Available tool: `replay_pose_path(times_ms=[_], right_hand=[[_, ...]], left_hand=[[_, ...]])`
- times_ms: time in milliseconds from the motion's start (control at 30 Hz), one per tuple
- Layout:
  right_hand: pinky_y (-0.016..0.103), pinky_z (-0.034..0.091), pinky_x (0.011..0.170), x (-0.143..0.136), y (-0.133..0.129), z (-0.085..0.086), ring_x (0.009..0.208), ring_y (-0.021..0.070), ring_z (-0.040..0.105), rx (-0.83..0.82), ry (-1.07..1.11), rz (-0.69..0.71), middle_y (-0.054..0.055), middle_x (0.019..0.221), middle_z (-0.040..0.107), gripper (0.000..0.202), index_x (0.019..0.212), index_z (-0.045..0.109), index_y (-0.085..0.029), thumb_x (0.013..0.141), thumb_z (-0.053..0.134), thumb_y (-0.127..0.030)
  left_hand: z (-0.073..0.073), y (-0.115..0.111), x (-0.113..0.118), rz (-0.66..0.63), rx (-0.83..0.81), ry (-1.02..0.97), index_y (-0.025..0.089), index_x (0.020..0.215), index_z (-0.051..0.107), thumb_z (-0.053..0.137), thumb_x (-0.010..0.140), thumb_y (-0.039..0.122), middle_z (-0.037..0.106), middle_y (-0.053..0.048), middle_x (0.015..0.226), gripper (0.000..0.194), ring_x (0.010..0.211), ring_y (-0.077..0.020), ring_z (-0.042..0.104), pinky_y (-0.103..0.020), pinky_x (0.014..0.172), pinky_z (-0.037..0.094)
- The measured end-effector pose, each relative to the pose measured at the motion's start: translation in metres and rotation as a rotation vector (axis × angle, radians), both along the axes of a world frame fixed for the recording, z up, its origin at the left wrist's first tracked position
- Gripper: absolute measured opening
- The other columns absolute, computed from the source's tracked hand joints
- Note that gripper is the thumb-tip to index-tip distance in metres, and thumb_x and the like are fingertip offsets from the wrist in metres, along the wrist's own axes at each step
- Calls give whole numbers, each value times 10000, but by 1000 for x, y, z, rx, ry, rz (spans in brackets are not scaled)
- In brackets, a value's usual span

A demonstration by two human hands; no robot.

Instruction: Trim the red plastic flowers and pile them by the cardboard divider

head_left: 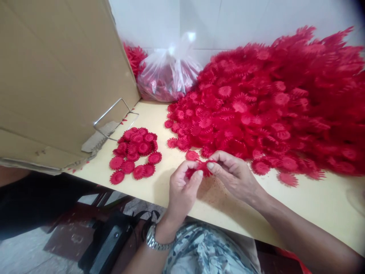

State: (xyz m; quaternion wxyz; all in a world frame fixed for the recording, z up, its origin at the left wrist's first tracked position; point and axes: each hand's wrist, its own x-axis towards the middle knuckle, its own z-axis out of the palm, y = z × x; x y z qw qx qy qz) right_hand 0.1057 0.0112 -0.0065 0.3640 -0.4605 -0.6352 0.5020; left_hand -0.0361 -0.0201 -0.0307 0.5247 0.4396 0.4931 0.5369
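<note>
My left hand and my right hand meet above the pale yellow tabletop, thumbs and fingertips pinched on one red fringed disc between them. Fingers cover part of this disc. Just beyond it lies a loose red fringed disc. To the left is a small group of red fringed discs, several overlapping one another. A big heap of the same red pieces spreads behind and to the right of my hands.
A tied clear plastic bag with red pieces inside stands against the wall. At left rises a large cardboard sheet, with a bent metal wire frame at its foot. Another person's dark clothing shows at the lower left. The table's front edge runs before my lap.
</note>
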Motion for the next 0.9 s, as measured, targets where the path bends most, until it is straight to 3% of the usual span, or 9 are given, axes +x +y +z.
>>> replay_pose_path(times_ms=[100,233,467,600,633,733,833,900], right_hand=[[208,286,469,0,-1,4,533,78,350,7,-74,-26,-44,594,388,266,689,479,-172,860,467,-375],[211,271,469,0,-2,4,532,79,342,37,-98,-16,-45,583,378,314,656,449,-176,851,484,-419],[214,305,498,0,-1,1,544,81,383,-105,154,66,-47,599,414,302,669,463,-178,783,601,-422],[209,316,511,-1,-1,2,547,77,397,-171,288,109,-47,595,455,297,651,485,-172,715,690,-377],[210,323,516,-2,-1,3,549,77,406,-193,320,128,-45,596,468,295,648,490,-171,704,704,-366],[207,328,513,-1,0,4,542,74,415,-202,421,108,-40,597,497,257,651,520,-173,717,702,-342],[196,312,495,3,3,6,519,65,389,-151,524,-60,-47,574,480,240,638,541,-182,723,702,-339],[194,319,496,6,5,7,510,62,386,-146,536,-136,-48,558,468,256,620,548,-181,705,717,-353]], left_hand=[[1,0,0,-1,7,-13,187,859,583,591,800,266,565,19,759,100,649,-86,474,-194,601,401],[3,1,1,-42,16,-90,178,842,594,633,770,263,603,5,805,118,727,-100,542,-195,665,430],[7,2,-1,-123,70,-150,216,930,617,653,757,216,630,3,877,177,796,-114,567,-211,724,435],[8,2,-3,-123,136,-76,185,741,639,651,748,187,587,13,727,15,690,-101,516,-208,640,405],[7,2,-2,-117,143,-82,178,700,633,652,743,183,569,16,689,47,664,-99,500,-211,621,397],[3,3,-1,-13,97,-203,180,664,616,650,725,171,535,32,615,71,584,-90,473,-213,557,378],[0,6,-2,162,14,-365,188,662,594,658,680,164,521,50,576,70,495,-82,475,-213,490,368],[1,8,-4,183,-30,-393,182,672,588,666,659,168,525,52,564,80,472,-82,485,-213,479,371]])
